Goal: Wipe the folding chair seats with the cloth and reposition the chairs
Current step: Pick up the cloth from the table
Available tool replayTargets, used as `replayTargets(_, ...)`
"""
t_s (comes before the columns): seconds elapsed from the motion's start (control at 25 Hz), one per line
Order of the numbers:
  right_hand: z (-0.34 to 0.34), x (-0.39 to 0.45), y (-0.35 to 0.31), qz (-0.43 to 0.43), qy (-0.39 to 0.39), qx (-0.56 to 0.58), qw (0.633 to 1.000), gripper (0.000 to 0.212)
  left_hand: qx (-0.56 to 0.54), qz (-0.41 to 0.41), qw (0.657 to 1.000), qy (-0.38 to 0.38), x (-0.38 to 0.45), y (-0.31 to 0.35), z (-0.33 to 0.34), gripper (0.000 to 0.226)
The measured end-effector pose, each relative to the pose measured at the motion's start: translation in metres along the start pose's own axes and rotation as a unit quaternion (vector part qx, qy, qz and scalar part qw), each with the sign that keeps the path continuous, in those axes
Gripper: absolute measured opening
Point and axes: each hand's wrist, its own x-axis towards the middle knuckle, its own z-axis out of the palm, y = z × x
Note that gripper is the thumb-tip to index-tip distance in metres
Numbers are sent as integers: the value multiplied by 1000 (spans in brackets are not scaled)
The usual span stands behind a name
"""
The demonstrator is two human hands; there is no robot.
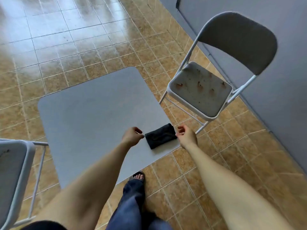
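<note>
So I'm standing on a tan tiled floor (69,67) with a grey wall (274,113) off to my right. In front of me is the grey square bench (93,113), bare except for one thing near its right corner, close to the edge nearest me. Past that right corner, off the bench and close to the wall, stands the folding chair (216,77), unfolded, grey backrest toward the wall. Its seat (201,90) is pretty grubby, with reddish-brown spots and smears scattered all over it. There's a second folding chair (13,176) at my lower left, just beside the bench's left side, only partly in view; I can make out a dark mark or two on its seat but not much else.

The cloth (160,136) is dark, folded into a small rectangle, lying flat on the bench right by that right corner. My left hand (132,136) is at its left end, fingers curled in with the tips pinched close together, right at the cloth's edge; whether it's actually gripping fabric I can't tell. My right hand (186,135) is at the cloth's other end, fingers loosely curled and partly apart, holding nothing I can see. My foot in a sandal (138,175) pokes out below the bench's near edge, jeans above it.
</note>
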Motion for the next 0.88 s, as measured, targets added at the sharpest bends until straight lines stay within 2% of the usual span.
replayTargets(0.12, 33, 37, 12, -85, -77, -191, 975, 48, 113, 17, 993, 6, 36, -18, 26, 46)
replayTargets(0.24, 57, 70, 20, -150, -123, -253, 948, 64, 155, 63, 986, 18, 59, -24, 52, 59)
replayTargets(0.36, 73, 94, 33, -172, -161, -303, 924, 71, 220, 91, 970, 41, 78, -28, 68, 55)
replayTargets(0.48, 79, 99, 44, -161, -136, -305, 929, 64, 243, 107, 963, 37, 87, -29, 73, 40)
replayTargets(0.64, 75, 99, 41, -110, -117, -334, 929, 30, 174, 85, 981, -27, 88, -29, 68, 28)
replayTargets(0.76, 64, 93, 31, -44, -141, -263, 953, 20, 96, 56, 992, -66, 79, -24, 53, 27)
replayTargets(0.84, 55, 85, 23, 21, -179, -98, 979, 18, 2, 26, 997, -67, 70, -17, 39, 26)
replayTargets(0.88, 51, 76, 15, 57, -194, -6, 979, 18, -59, 6, 996, -62, 62, -15, 29, 26)
